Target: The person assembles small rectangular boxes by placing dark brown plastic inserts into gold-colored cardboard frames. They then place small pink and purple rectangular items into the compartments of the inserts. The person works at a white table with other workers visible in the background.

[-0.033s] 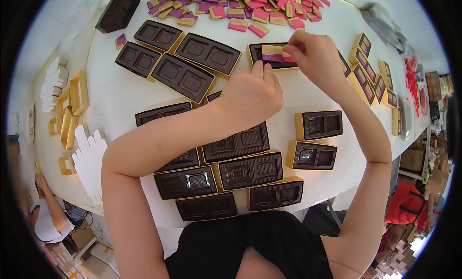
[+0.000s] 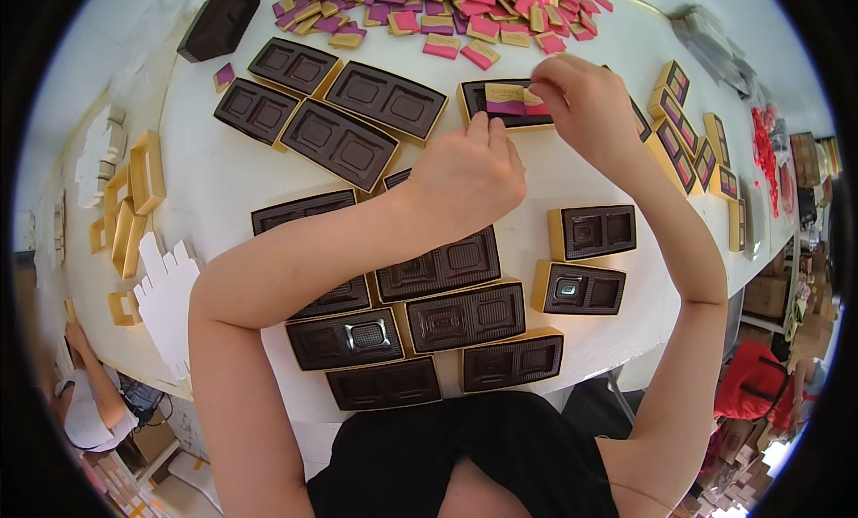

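A shallow gold box (image 2: 474, 98) with a dark two-pocket tray lies beyond my hands. In it are a purple and gold wrapped piece (image 2: 505, 99), perhaps a chocolate, and a pink and gold piece (image 2: 536, 107), partly covered. My left hand (image 2: 474, 168) is at the box's near edge, its fingers together and bent against it; the thumb is hidden. Over the box's right part, my right hand (image 2: 585, 98) has curled fingers, with its tips at the pink piece. Similar unfilled trays in gold boxes (image 2: 386, 100) stand left of it, others (image 2: 465, 317) below my left forearm.
Loose purple and pink wrapped pieces (image 2: 429, 13) are heaped at the far edge. Filled small boxes (image 2: 675, 151) stand at right. Gold frames (image 2: 146, 171), white folded card (image 2: 168, 299) and a stack of dark trays (image 2: 219, 22) lie at left. Another person's arm (image 2: 98, 384) shows far left.
My right hand has shifted slightly, its fingers drawn a little up and away from the purple piece. My left hand and the boxes stay where they were.
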Action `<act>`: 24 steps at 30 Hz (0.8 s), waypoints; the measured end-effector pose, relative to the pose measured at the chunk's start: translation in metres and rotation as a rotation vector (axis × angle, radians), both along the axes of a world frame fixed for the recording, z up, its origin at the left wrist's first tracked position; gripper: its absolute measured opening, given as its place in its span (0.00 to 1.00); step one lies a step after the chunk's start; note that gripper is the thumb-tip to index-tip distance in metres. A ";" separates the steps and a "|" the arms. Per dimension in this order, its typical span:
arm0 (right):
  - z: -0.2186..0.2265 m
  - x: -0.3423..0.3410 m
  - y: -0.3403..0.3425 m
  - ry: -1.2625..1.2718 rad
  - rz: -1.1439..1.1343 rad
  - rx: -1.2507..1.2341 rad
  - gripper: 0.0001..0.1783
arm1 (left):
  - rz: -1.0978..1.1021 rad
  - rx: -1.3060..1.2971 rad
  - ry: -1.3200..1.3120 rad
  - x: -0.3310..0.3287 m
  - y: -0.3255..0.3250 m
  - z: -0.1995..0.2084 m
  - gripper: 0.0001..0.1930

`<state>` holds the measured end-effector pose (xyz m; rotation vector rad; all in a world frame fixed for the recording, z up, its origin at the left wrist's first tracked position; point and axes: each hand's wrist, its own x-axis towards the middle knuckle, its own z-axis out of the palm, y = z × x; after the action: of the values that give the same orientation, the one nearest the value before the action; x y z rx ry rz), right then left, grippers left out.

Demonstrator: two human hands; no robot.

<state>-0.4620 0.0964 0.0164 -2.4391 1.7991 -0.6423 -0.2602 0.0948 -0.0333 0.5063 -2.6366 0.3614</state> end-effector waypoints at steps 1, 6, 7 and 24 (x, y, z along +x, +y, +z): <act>-0.003 -0.002 0.003 0.197 0.101 -0.164 0.09 | -0.001 -0.002 0.002 0.000 0.000 0.001 0.16; -0.029 -0.008 0.012 0.116 0.316 0.004 0.25 | -0.010 -0.012 -0.048 0.000 0.000 0.002 0.16; -0.032 -0.011 0.012 0.113 0.340 0.025 0.28 | -0.018 -0.032 -0.055 0.001 0.001 0.002 0.16; -0.047 -0.085 0.081 0.479 -0.326 -0.050 0.30 | -0.065 0.000 -0.024 0.002 0.006 0.008 0.15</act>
<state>-0.5468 0.1777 -0.0304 -2.5080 2.4110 -0.1078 -0.2586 0.1007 -0.0251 0.4177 -2.6685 0.3500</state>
